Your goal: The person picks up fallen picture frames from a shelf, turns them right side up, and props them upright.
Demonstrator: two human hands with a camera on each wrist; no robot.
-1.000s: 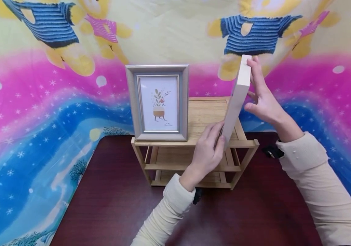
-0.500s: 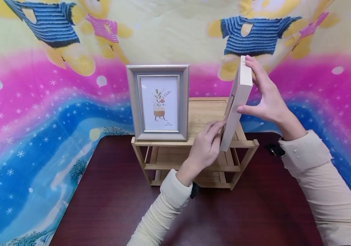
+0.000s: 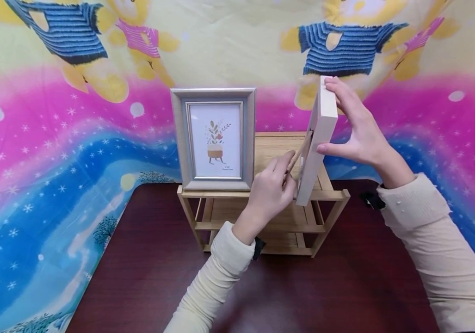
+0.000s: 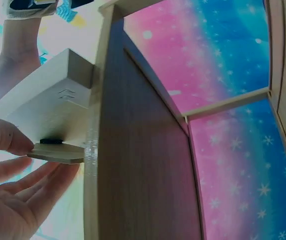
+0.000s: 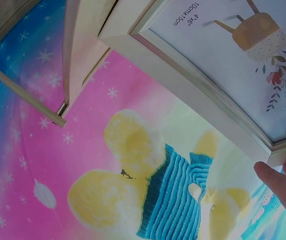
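Note:
A pale picture frame (image 3: 319, 145) stands nearly edge-on on the top right of a wooden shelf rack (image 3: 283, 152). My right hand (image 3: 358, 129) grips it, with the thumb on its side edge and fingers near the top. My left hand (image 3: 268, 189) is behind the frame, thumb and fingers pinching the flap-like stand (image 4: 58, 153), which angles out from the back. In the right wrist view, the front of the frame (image 5: 203, 100) shows a potted-plant print, and part of my right hand touches its corner. A silvery picture frame (image 3: 249, 138) with a similar print stands upright at left.
The rack has lower tiers (image 3: 237, 225) below its top board. It stands on a dark red-brown table (image 3: 158, 277). A colourful cloth with bears and snowflakes (image 3: 137, 111) hangs close behind and at both sides.
My left hand has drawn slightly left from the frame's back, and the stand has swung out. My right hand has shifted from the far edge to a thumb-and-finger grip; the frame has turned slightly.

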